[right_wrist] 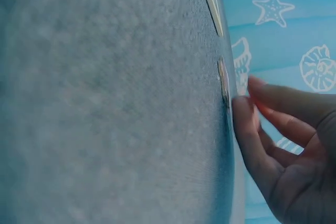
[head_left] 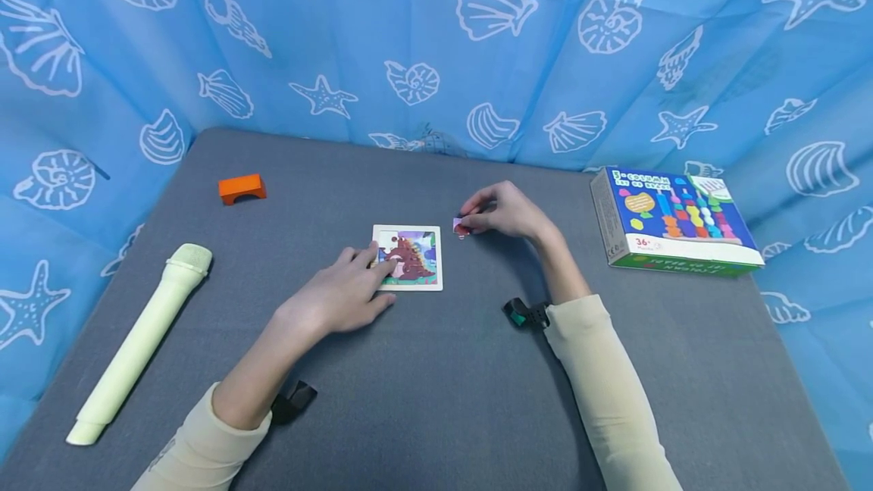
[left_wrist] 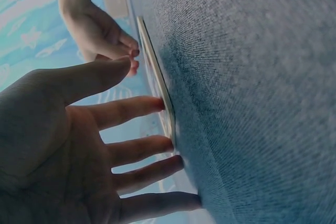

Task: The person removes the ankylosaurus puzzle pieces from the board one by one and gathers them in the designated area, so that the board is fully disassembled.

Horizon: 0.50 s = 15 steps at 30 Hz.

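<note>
A small square jigsaw board [head_left: 408, 288] with a pale frame and a brown dinosaur picture lies flat on the table. My left hand [head_left: 341, 290] rests on its left side, fingers spread and fairly straight, some fingertips on the picture; a light patch without picture shows at its upper left. In the left wrist view the board [left_wrist: 157, 77] appears edge-on under those fingertips. Just right of the board, my right hand [head_left: 508, 211] pinches a jigsaw piece [head_left: 459, 227] at its right edge with thumb and forefinger. The piece [right_wrist: 223, 81] is low at the table surface in the right wrist view.
An orange arch block [head_left: 242, 189] lies at the back left. A pale green toy microphone [head_left: 143, 339] stretches along the left side. At the right stands a colourful bead-game box [head_left: 682, 222]. A blue shell-patterned curtain [head_left: 423, 44] borders the grey table [head_left: 436, 400].
</note>
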### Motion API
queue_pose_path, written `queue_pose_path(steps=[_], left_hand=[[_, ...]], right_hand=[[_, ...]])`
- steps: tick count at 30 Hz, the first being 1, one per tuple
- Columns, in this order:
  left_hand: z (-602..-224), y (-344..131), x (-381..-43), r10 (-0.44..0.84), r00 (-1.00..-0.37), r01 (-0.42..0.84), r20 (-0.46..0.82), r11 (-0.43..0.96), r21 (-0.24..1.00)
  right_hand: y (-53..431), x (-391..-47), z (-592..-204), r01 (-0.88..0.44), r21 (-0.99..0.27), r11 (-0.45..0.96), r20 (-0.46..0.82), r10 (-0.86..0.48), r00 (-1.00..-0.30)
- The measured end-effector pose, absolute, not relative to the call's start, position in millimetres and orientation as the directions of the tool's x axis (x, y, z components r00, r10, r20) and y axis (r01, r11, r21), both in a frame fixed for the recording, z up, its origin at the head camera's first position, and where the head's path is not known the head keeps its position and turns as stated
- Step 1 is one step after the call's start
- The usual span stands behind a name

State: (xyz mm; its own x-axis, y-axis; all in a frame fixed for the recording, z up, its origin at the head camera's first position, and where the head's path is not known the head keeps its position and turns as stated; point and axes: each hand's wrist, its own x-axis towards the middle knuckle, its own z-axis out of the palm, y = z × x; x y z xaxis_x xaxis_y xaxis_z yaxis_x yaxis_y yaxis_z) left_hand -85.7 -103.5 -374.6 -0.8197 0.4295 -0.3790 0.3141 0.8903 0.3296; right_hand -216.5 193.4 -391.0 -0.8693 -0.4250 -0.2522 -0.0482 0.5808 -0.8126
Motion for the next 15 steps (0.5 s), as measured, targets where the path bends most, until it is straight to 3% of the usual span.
queue_pose_path(steps=[5, 15], left_hand=[[-374.5, -105.4, -86.0, 0.430, -0.820, 0.311, -0.379, 0.889, 0.335], [-372.7, -106.7, -91.2, 0.437, -0.805, 0.316, -0.401, 0.889, 0.332]], right_hand=[[185.7, -210.6, -390.1, -0.037, -0.870, 0.492, -0.237, -0.483, -0.843], [148.5, -198.5, -384.1, -0.128, -0.861, 0.492, -0.227, -0.599, -0.768]])
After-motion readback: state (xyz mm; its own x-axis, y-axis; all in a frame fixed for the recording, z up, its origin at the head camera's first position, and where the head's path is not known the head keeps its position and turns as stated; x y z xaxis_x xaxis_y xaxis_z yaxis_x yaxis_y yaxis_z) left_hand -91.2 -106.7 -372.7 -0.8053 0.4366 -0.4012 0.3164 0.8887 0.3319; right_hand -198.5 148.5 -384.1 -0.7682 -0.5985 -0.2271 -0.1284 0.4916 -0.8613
